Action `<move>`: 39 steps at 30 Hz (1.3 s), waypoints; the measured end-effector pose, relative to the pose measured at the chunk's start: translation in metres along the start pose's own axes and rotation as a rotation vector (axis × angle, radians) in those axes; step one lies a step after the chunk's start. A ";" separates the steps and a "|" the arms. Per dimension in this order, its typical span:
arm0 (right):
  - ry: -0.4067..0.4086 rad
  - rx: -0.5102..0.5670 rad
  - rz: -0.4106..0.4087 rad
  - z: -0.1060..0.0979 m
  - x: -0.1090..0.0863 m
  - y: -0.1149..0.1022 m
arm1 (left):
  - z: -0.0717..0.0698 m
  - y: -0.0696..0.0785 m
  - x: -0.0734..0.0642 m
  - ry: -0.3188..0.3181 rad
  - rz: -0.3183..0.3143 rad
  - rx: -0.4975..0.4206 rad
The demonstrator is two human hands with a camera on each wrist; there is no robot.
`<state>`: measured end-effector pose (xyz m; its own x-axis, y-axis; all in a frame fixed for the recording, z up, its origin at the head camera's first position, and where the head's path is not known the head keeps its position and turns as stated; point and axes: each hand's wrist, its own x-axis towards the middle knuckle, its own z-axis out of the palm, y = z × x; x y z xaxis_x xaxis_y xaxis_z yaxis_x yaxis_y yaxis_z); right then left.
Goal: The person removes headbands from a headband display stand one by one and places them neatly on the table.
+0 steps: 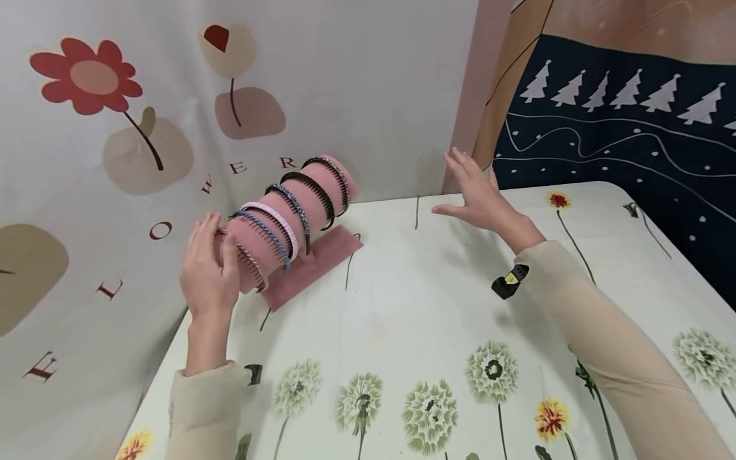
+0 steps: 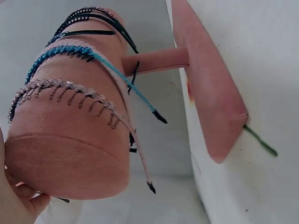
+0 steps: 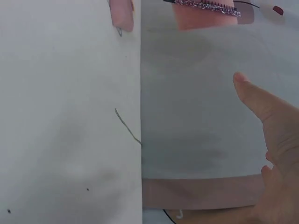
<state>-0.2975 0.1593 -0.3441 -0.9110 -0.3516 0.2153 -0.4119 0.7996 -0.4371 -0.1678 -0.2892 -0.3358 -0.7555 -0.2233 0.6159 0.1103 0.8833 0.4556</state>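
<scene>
A pink headband stand (image 1: 266, 237) has a padded roll on a post above a flat pink base (image 1: 316, 271). Several toothed headbands circle the roll, among them a black one (image 1: 316, 190), a white one (image 1: 276, 220) and a blue one (image 2: 70, 49). Closest to the roll's near end sits a pale braided headband (image 2: 77, 87). My left hand (image 1: 211, 275) holds that near end, fingers on the far side and thumb on the front; the wrist view shows bent fingers (image 2: 35, 200) there. Away to the right, my right hand (image 1: 478, 199) is raised with spread fingers, holding nothing.
A table under a flower-printed white cloth (image 1: 397, 306) carries the stand. Behind and left hangs a printed white curtain (image 1: 356, 83). A dark sheet with white trees (image 1: 621, 140) hangs at the right, beyond the table's edge.
</scene>
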 end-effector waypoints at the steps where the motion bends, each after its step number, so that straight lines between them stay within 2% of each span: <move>1: 0.001 0.007 -0.002 0.003 0.000 0.000 | 0.001 -0.001 -0.002 0.024 0.000 -0.022; 6: -0.003 0.037 -0.008 0.016 0.001 -0.005 | 0.006 -0.004 -0.007 0.107 -0.023 -0.106; 12: -0.013 0.065 -0.030 0.029 0.005 -0.015 | 0.010 -0.011 -0.011 0.166 -0.038 -0.162; 26: -0.009 0.168 -0.037 0.056 0.006 -0.037 | 0.012 -0.013 -0.017 0.227 -0.127 -0.249; 33: 0.023 0.243 -0.009 0.068 0.009 -0.054 | 0.018 -0.012 -0.015 0.279 -0.114 -0.314; 39: 0.074 0.336 -0.018 0.089 0.018 -0.075 | 0.018 -0.013 -0.018 0.305 -0.138 -0.346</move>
<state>-0.2846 0.0500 -0.3850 -0.9049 -0.3181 0.2827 -0.4220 0.5843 -0.6932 -0.1672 -0.2894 -0.3651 -0.5596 -0.4853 0.6718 0.2704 0.6593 0.7015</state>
